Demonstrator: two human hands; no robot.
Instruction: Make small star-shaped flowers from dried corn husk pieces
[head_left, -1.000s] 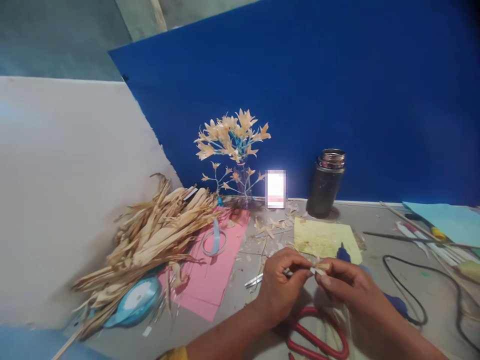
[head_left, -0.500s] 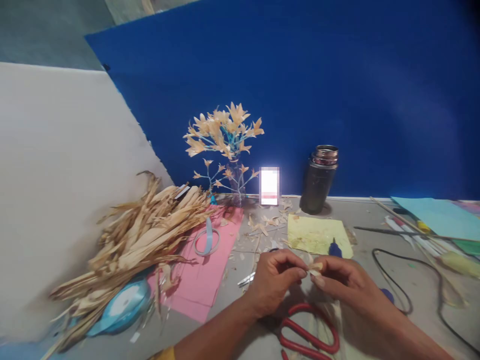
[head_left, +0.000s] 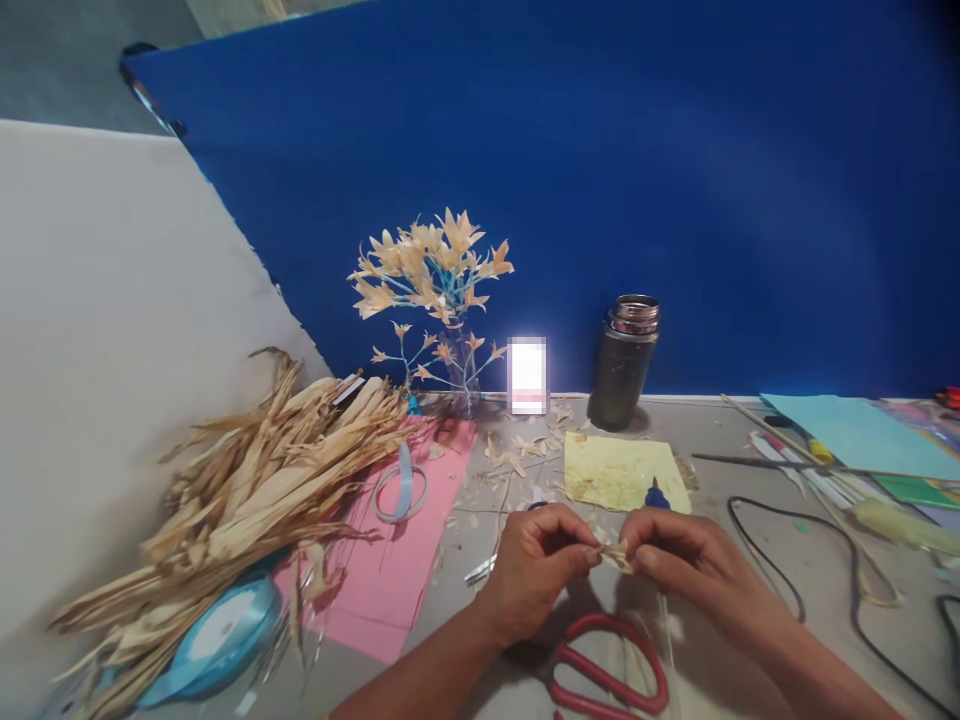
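Note:
My left hand (head_left: 536,565) and my right hand (head_left: 686,560) meet low in the middle of the view, fingers pinched from both sides on a small pale husk flower (head_left: 616,553). Red-handled scissors (head_left: 607,670) lie on the table just below my hands. A blue glue gun tip (head_left: 656,495) pokes out behind my right hand, over a yellow-green paper (head_left: 622,470). A slim metal tool (head_left: 480,570) lies left of my left hand.
A heap of dried corn husks (head_left: 247,490) lies at left over a pink sheet (head_left: 397,550), with pale blue ribbon rolls (head_left: 214,640) and a ribbon loop (head_left: 401,490). A vase of husk flowers (head_left: 435,280), a bright phone (head_left: 527,375) and a metal flask (head_left: 626,360) stand before the blue board. Black cable (head_left: 825,560) and sticks (head_left: 795,450) lie at right.
The view has drifted so everything on the table sits a little further left. My hands stay pinched together on the husk flower, turning it slightly.

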